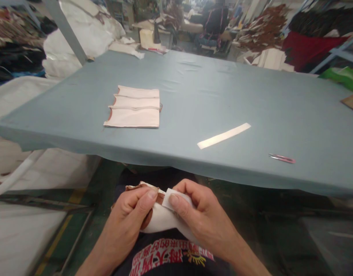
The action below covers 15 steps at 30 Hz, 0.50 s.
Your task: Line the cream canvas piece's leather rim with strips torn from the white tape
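Note:
Over my lap, my left hand [136, 209] pinches the edge of a cream fabric piece with brown lining [162, 220]. Between thumb and fingers of my right hand [198, 211] is a small white strip [170, 197], laid against that same edge. Part of the fabric is hidden behind both hands. On the table, a cream piece with several sewn sections and brown scalloped edges [136, 109] lies flat at the left. A long pale strip [224, 136] rests nearer the middle, and a pair of thread snips with pinkish handles [282, 158] lies to its right.
A blue-grey covered table [193, 103] stretches ahead, its front edge just beyond my hands. White bulky sacks [78, 34] stand at the back left. Stacks of brown material [265, 27], a red cloth [309, 50] and a green bag [342, 76] are at the right.

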### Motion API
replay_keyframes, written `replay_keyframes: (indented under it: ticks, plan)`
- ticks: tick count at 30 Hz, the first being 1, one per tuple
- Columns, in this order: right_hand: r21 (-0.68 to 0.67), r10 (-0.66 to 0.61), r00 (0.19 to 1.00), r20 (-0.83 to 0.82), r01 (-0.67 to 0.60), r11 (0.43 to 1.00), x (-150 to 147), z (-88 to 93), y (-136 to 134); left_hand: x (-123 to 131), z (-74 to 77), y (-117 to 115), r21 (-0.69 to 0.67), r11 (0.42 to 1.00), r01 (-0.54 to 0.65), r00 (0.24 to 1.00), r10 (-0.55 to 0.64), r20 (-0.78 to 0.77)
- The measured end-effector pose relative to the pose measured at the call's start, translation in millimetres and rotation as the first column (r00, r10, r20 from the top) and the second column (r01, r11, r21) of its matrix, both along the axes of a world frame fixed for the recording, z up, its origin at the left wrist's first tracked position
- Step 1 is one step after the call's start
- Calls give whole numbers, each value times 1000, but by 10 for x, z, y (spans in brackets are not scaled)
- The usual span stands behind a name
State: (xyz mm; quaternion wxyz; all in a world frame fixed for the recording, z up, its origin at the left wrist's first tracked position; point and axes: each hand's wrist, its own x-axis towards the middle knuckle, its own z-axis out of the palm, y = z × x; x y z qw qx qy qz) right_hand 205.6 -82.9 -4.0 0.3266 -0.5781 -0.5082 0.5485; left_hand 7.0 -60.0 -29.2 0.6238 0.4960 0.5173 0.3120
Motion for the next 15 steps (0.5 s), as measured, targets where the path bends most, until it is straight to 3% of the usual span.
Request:
replay_keyframes:
  ticks: [6,10,15]
  plan:
    - [-56,15,999,45,-13,998,71,142,9,37,57,48,-41,991,131,991,-132,-33]
    - [-61,8,998,65,-4,998,54,232,-15,44,89,47,-26,992,120,991,-121,-60]
    - [-26,-29,993,112,32,999,-61,192,45,64,147,27,55,991,122,987,-116,-108]
